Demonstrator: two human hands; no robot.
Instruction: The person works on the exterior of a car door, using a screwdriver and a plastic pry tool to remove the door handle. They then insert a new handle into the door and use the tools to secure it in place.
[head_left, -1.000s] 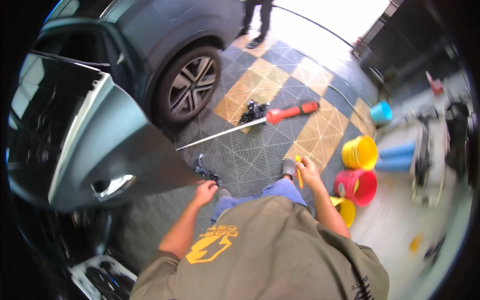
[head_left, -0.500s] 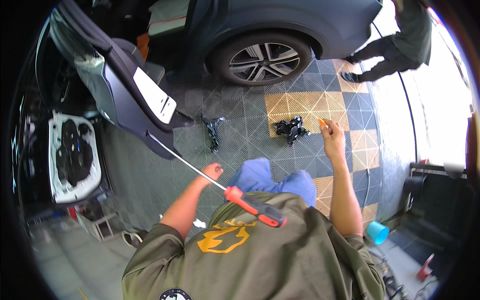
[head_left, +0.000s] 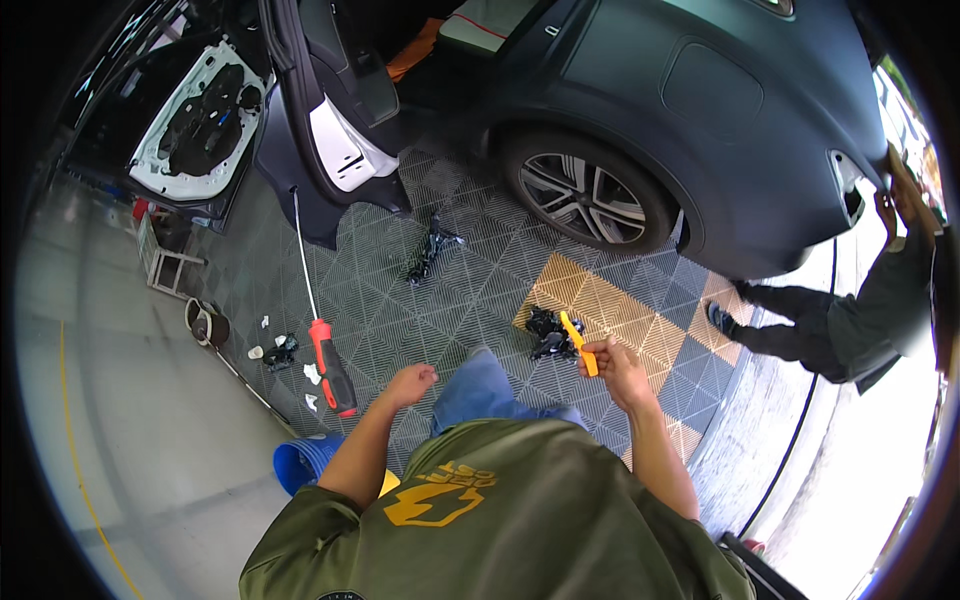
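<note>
My right hand [head_left: 615, 372] grips a flat yellow plastic tool [head_left: 574, 338], held upright above crumpled glossy black material [head_left: 545, 325] on the tiled floor. My left hand [head_left: 410, 384] hangs left of my knee with loosely curled, slightly parted fingers and no visible object in them. Left of it, a long-shafted tool with a red and black handle [head_left: 333, 375] hangs from a dark open car door [head_left: 277, 178]. More black crumpled material [head_left: 430, 255] lies ahead of me.
The dark car's rear wheel [head_left: 585, 200] is ahead. A person [head_left: 860, 315] works at its rear bumper on the right. A removed-trim door [head_left: 195, 125] stands at upper left. A metal frame [head_left: 170, 270], a blue bucket [head_left: 300, 465] and scraps [head_left: 312, 375] are at left.
My view has swung right along the car to its rear. The long tool now appears farther left. My right hand, still holding the yellow tool, has drawn back lower in view.
</note>
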